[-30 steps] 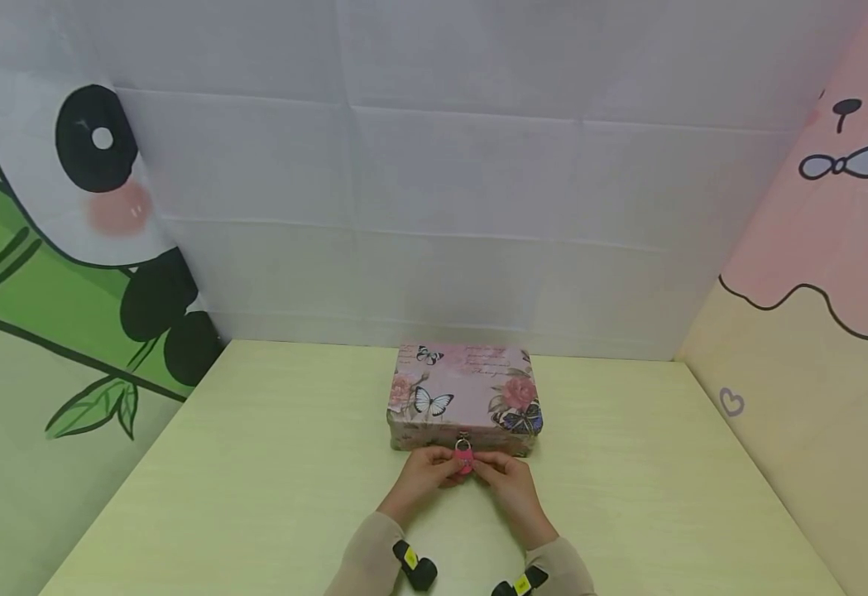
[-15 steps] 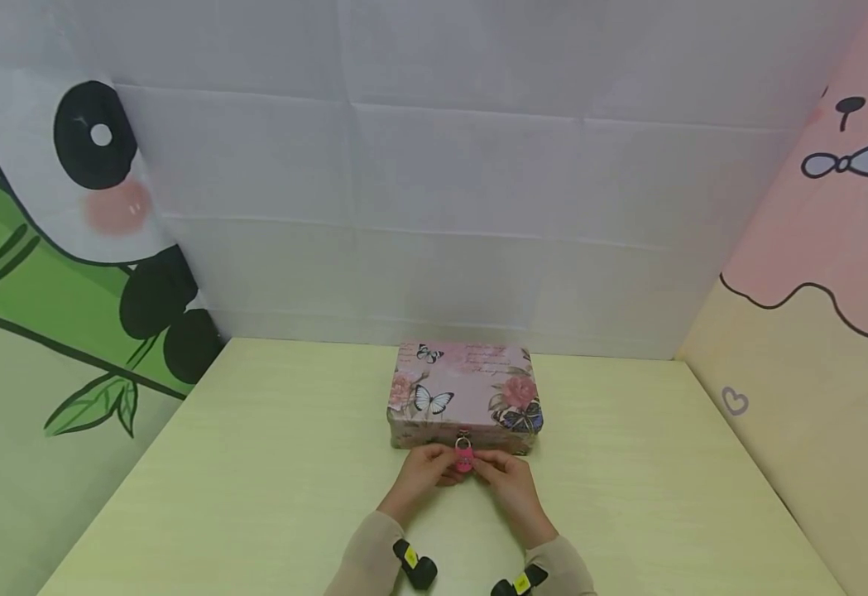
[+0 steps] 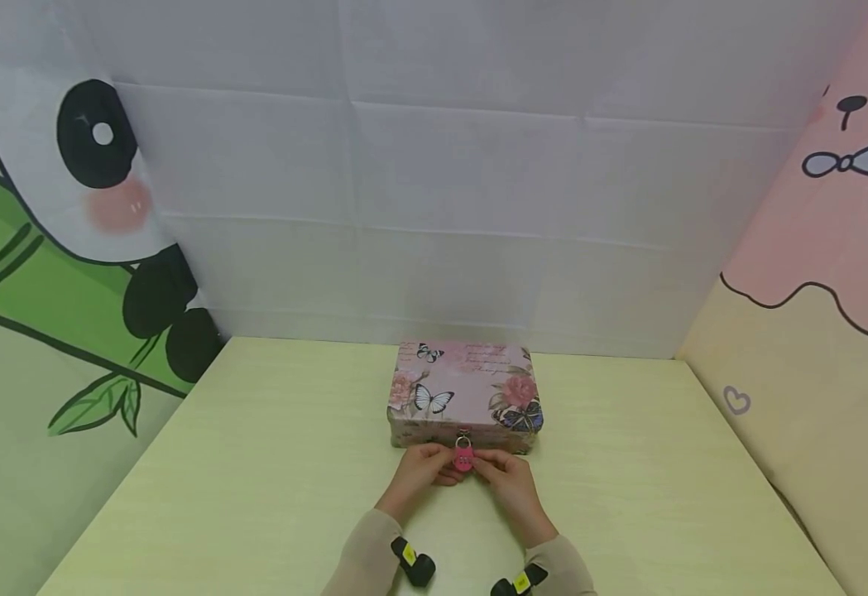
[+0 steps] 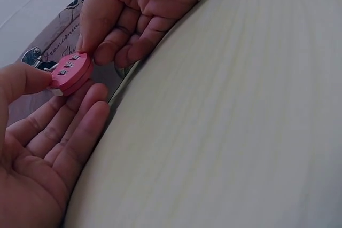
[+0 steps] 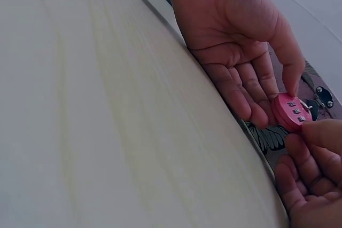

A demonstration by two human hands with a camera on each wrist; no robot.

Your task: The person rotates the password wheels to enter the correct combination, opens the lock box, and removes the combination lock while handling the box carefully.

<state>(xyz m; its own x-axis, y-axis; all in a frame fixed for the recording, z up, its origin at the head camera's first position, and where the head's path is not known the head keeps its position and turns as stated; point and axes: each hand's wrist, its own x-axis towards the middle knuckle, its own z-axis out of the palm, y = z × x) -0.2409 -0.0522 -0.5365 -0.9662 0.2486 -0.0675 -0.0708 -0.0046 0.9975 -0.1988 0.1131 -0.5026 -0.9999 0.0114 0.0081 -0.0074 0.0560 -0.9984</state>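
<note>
A pink combination padlock (image 3: 463,459) with three number dials hangs by its shackle at the metal clasp (image 5: 324,97) on the front of a floral, butterfly-printed box (image 3: 466,387). The lid of the box is down. My left hand (image 3: 420,475) pinches one side of the padlock; in the left wrist view its thumb lies on the lock's edge and the fingers lie beneath. From the other side my right hand (image 3: 510,488) pinches the lock with its thumb at the edge. The dials face up between both thumbs. Whether the shackle is latched cannot be told.
The box stands on a pale yellow table (image 3: 292,463), near its back edge. A white sheet (image 3: 434,207) hangs behind it. Cartoon-painted walls flank both sides. Each sleeve carries a black wrist strap with a yellow patch (image 3: 522,583).
My left thumb and fingers have shifted slightly at the padlock, and its dial face shows more fully. The box stays in place and both hands remain on the lock.
</note>
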